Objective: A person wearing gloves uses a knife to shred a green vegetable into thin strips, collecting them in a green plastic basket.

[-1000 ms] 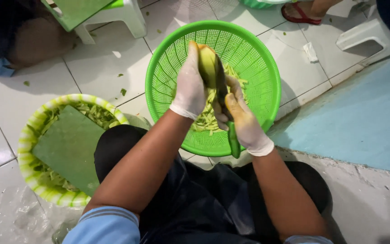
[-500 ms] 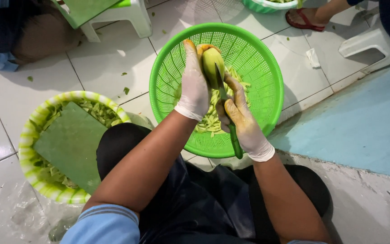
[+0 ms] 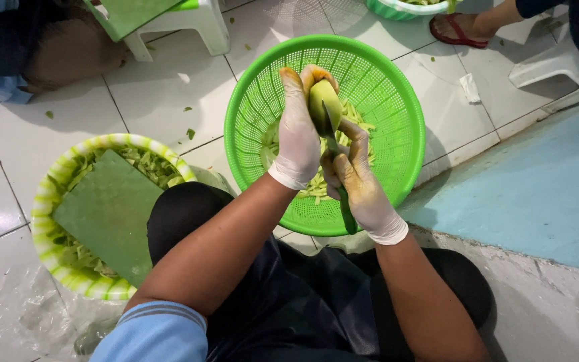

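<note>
Green mango [image 3: 324, 102] upright over green basket [image 3: 397, 94], knife [image 3: 341, 181] on it.

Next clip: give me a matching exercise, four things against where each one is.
Things:
1. green fruit
2. green-handled knife
3. green cutting board
4. green basket

Places:
A. lying across the striped bowl of peels
B. in the left hand
C. on the tiled floor, under both hands
D. in the right hand

Pairs: 1-B, 2-D, 3-A, 4-C
</note>
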